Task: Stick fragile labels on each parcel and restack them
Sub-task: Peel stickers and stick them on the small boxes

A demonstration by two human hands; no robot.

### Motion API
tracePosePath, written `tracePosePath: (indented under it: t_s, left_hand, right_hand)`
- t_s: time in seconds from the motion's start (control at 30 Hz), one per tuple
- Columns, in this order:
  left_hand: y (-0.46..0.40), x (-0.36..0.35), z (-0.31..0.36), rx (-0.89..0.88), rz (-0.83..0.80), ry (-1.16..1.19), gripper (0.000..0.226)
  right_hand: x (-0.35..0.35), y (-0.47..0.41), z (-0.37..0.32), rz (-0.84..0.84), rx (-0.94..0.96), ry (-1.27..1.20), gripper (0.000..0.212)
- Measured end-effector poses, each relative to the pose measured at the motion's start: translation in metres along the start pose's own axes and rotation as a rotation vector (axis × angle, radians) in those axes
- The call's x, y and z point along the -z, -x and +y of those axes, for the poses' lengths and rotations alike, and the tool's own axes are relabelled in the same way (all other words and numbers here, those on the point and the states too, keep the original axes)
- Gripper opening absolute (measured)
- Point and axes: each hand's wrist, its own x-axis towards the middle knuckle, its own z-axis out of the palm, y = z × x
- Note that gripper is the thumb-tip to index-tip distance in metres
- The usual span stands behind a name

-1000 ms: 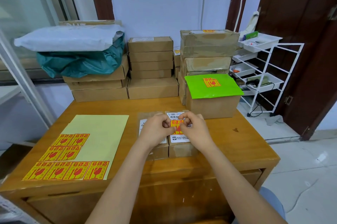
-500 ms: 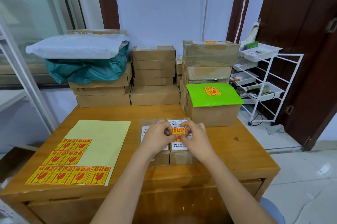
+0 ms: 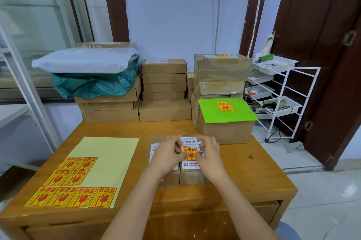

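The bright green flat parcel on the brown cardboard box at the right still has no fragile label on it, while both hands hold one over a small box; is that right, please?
Not quite: the bright green flat parcel already carries a yellow-and-red fragile label, as the head view shows. The rest holds: it lies on the brown cardboard box, and the left hand and right hand hold another label over a small box.

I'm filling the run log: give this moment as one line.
step: labelling | left hand + right hand: pinch yellow-red fragile label | on: small brown cardboard parcel | place: wooden table
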Motion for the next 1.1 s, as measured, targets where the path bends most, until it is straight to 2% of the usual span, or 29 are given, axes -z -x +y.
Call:
tracePosePath:
  t_s: [0.27, 0.4, 0.5, 0.8, 1.1]
  left_hand:
    - [-0.001, -0.003, -0.003, -0.007, 0.040, 0.020, 0.016]
    - [-0.004, -0.005, -0.003, 0.000, 0.064, 0.000, 0.019]
    - [-0.005, -0.006, -0.005, 0.002, 0.076, -0.017, 0.018]
    - [-0.010, -0.009, -0.003, 0.046, 0.100, -0.046, 0.014]
    - [-0.004, -0.007, -0.002, -0.002, 0.117, -0.009, 0.015]
  right_hand:
    - [0.000, -0.005, 0.001, -0.030, -0.023, 0.063, 0.034]
    - [0.001, -0.010, -0.001, -0.078, -0.039, 0.113, 0.045]
    - [0.001, -0.014, -0.003, -0.093, -0.040, 0.149, 0.041]
    - [0.003, -0.015, -0.005, -0.108, -0.055, 0.123, 0.039]
    - [0.004, -0.012, -0.004, -0.115, -0.047, 0.128, 0.044]
